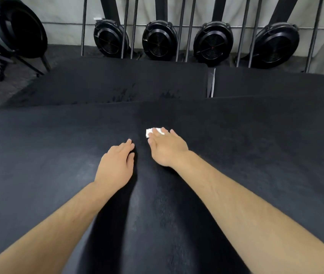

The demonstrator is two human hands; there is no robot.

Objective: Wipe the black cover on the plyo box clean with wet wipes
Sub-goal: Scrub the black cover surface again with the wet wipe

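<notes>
my right hand is flat on the black cover, fingers stretched out, pressing the wet wipe down. the wipe is a small white folded wad under my fingertips, its left corner peeking out past them. it sits about mid-width on the cover, toward the far edge. my left hand rests palm down just beside the right, a bit nearer to me, fingers relaxed and together, holding nothing. the hands are close but not touching. the cover looks dusty grey on the left and darker in the strip between my arms. past the far edge lies another black padded surface. behind it, a row of round black fan housings stands along the wall.
</notes>
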